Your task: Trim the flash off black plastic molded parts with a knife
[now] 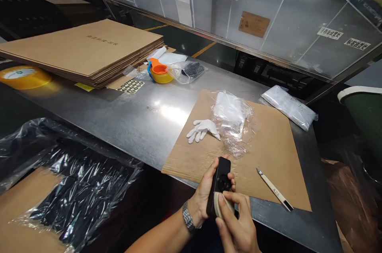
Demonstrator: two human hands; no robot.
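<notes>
The left hand (203, 194) curled closed around a black device (218, 181) near the front edge of the surface (134, 119); the right hand (241, 223) pinched 1 pale pad (217, 207) against it. A slackened grip could have dropped it; heavy rubbing might have scuffed it.

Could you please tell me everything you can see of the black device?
The black device is long and narrow with rounded corners, and its dark casing looks like plastic or coated metal. A round, darker part sits on its face. It is held tilted, its far end pointing away from the person. The left hand grips it from both sides, while the right hand holds a pale pad against its near end, partly covering it.
</notes>
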